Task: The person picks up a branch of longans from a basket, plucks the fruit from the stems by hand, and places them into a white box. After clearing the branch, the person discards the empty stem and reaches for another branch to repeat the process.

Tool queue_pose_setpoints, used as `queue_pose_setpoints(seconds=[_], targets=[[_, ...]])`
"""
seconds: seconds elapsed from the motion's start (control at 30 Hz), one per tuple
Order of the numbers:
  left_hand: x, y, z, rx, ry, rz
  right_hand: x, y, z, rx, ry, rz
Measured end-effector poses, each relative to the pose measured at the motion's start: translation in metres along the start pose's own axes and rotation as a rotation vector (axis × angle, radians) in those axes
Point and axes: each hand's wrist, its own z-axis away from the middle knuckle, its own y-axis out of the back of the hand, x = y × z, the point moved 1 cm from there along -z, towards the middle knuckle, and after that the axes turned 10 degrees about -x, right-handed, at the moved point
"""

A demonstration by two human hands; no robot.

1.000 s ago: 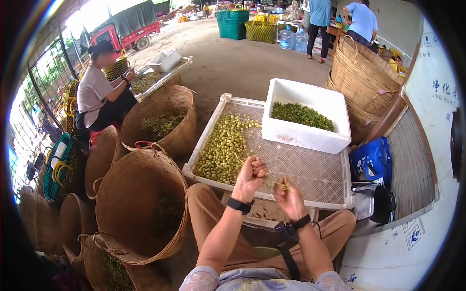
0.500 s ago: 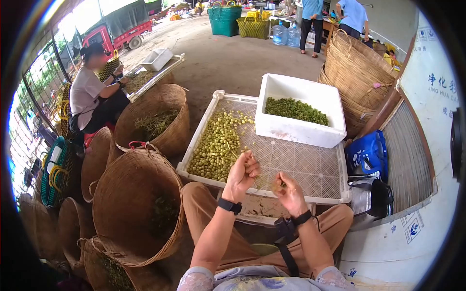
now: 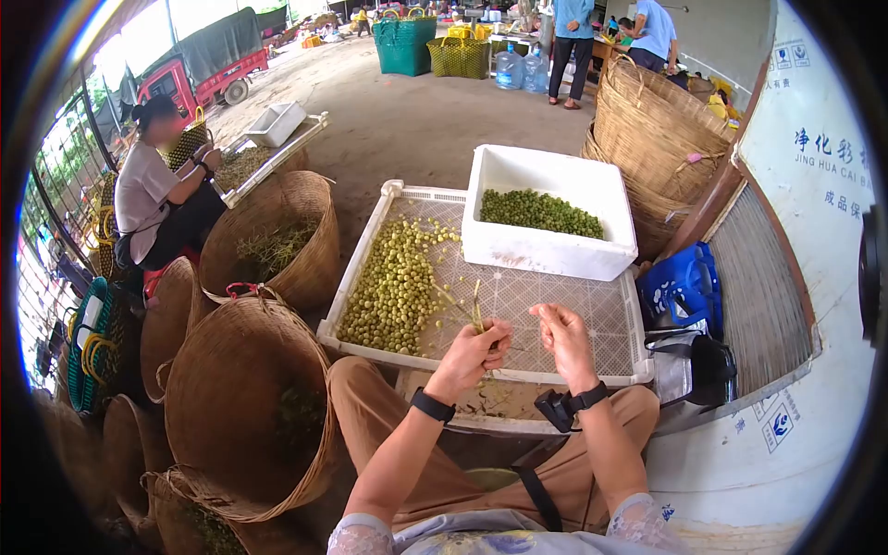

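Over the front of a white mesh tray (image 3: pixel 518 363), my left hand (image 3: pixel 477 353) is closed round thin green stems (image 3: pixel 476 305) that stick up from the fist. My right hand (image 3: pixel 564 340) is beside it, a short gap away, with its thumb and fingers pinched together; whatever they hold is too small to name. Yellow-green round fruits (image 3: pixel 393 287) lie heaped on the tray's left part. A white foam box (image 3: pixel 546 252) rests on the tray's back right, with small dark green fruits (image 3: pixel 541 213) inside.
Wicker baskets (image 3: pixel 250 407) stand at the left, one holding stems (image 3: pixel 277 248). A seated person (image 3: pixel 148 190) works beyond them at another tray (image 3: pixel 277 157). Tall baskets (image 3: pixel 661 139), a blue bag (image 3: pixel 682 287) and a panel (image 3: pixel 832 268) are at the right.
The view has shifted a little. My left hand has turned and now shows stems upright in it. My right hand has gone from loosely curled to pinched. The seated person's hands have risen.
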Motion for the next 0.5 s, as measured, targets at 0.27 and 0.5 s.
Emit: queue_pose_setpoints(seconds=[0.27,0.5], targets=[[-0.01,-0.003,-0.009,-0.028,0.019,0.078,0.018,-0.015,-0.003,-0.097,0.067,0.273],[-0.017,0.0,-0.01,-0.029,0.043,0.24,0.02,-0.014,-0.001,-0.128,0.063,0.217]])
